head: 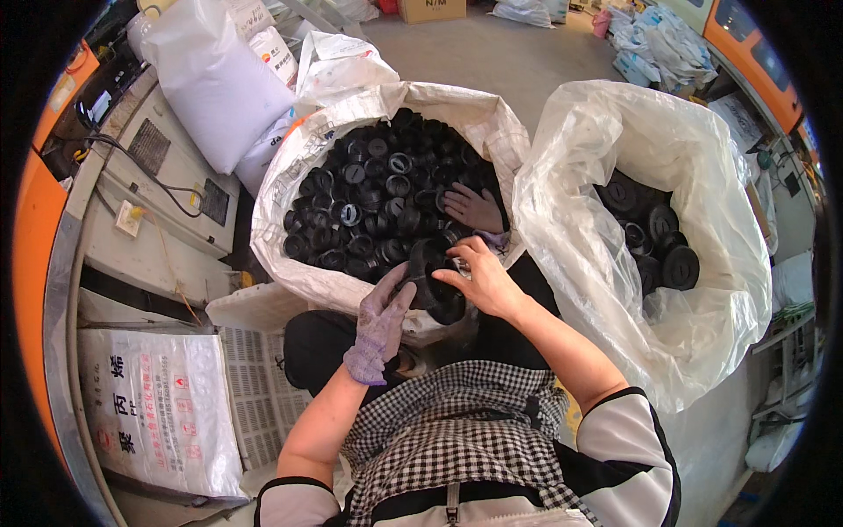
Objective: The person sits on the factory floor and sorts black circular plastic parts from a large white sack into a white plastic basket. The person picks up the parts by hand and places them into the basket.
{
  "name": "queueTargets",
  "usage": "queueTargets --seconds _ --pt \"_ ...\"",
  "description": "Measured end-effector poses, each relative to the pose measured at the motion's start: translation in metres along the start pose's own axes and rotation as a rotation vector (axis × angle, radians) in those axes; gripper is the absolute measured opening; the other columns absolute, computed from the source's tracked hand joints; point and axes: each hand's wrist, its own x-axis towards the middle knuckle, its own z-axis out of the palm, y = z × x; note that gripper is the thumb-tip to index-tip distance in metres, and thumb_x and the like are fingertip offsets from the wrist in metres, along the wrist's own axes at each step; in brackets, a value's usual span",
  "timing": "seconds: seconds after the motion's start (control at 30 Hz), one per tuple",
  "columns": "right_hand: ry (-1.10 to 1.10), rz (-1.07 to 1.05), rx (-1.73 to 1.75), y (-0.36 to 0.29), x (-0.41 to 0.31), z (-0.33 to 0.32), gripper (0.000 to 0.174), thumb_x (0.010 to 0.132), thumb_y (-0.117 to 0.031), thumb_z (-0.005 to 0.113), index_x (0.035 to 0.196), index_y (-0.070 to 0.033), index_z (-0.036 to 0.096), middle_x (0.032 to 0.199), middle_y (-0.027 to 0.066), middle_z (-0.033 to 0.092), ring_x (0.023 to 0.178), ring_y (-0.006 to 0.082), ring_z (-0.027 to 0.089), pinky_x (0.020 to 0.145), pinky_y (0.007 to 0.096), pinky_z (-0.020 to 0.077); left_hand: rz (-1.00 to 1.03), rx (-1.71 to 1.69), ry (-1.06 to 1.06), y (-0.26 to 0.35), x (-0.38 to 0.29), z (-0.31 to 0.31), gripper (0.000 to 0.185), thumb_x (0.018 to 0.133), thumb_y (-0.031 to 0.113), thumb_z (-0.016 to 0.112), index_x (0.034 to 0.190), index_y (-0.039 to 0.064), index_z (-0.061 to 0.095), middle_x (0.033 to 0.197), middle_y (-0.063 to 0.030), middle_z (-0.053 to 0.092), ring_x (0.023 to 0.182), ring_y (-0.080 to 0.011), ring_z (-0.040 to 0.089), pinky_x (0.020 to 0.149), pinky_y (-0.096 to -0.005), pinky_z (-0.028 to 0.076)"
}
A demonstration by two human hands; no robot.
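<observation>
My left hand [384,316], in a thin purple work glove, grips a large round black plastic cap [425,267] at its left side. My bare right hand [486,277] holds the same part from the right, thumb at its inner edge and fingers at the rim. Another black round piece [448,309] shows just below it; whether the two are joined I cannot tell. Both hands are over the near rim of a white woven sack [283,253] full of small black threaded plastic caps [375,191]. A matching glove [473,207] lies on those caps at the right.
At right stands a clear plastic-lined bag [698,132] with larger black slotted caps [679,268]. Full white sacks [211,85] lean against a machine cabinet [158,178] on the left. A printed sack [158,408] lies at lower left. A cardboard box [431,10] is far back.
</observation>
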Motion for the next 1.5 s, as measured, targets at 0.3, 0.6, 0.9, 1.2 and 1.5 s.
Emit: queueTargets --seconds 0.3,0.6,0.9,1.2,1.5 --pt "-0.303 0.300 0.479 0.057 -0.022 0.063 0.022 0.101 -0.018 0.053 0.111 0.001 0.057 0.088 0.0109 0.064 0.076 0.0161 0.062 0.067 0.0322 0.0532 0.055 0.070 0.085 -0.065 0.000 0.010 0.052 0.093 0.016 0.069 0.136 -0.001 0.046 0.116 -0.0105 0.057 0.103 -0.0191 0.061 0.091 -0.0322 0.053" --pt "-0.092 -0.061 0.355 -0.022 0.001 0.018 0.027 0.095 -0.024 0.067 0.100 0.000 0.056 0.114 0.0196 0.057 0.102 0.0374 0.062 0.077 0.0385 0.0538 0.114 0.235 0.144 -0.025 -0.013 0.001 0.048 0.103 0.028 0.055 0.142 0.003 0.044 0.114 -0.0115 0.062 0.099 -0.0196 0.058 0.093 -0.0336 0.047" --pt "-0.104 -0.636 -0.080 -0.021 0.010 -0.016 0.033 0.088 -0.024 0.073 0.104 -0.002 0.054 0.135 0.0211 0.048 0.110 0.0436 0.057 0.092 0.0438 0.0521 0.153 0.247 0.039 0.006 -0.021 0.005 0.048 0.101 0.030 0.057 0.138 0.000 0.049 0.118 -0.0131 0.063 0.105 -0.0186 0.060 0.094 -0.0333 0.047" --pt "-0.187 -0.226 0.149 -0.031 0.011 -0.019 0.048 0.086 -0.041 0.074 0.101 0.000 0.055 0.108 0.0186 0.059 0.096 0.0389 0.061 0.080 0.0448 0.0503 0.264 0.445 0.099 0.008 -0.029 0.002 0.064 0.095 0.035 0.067 0.142 -0.002 0.043 0.121 -0.0131 0.064 0.108 -0.0175 0.062 0.092 -0.0314 0.049" --pt "0.016 -0.868 -0.635 -0.034 0.009 -0.027 0.041 0.079 -0.041 0.077 0.100 -0.012 0.057 0.121 0.0163 0.056 0.119 0.0311 0.054 0.113 0.0590 0.0278 0.125 0.317 0.071 0.026 -0.028 0.000 0.047 0.099 0.034 0.061 0.132 0.001 0.055 0.112 -0.0115 0.065 0.100 -0.0167 0.061 0.089 -0.0301 0.049"
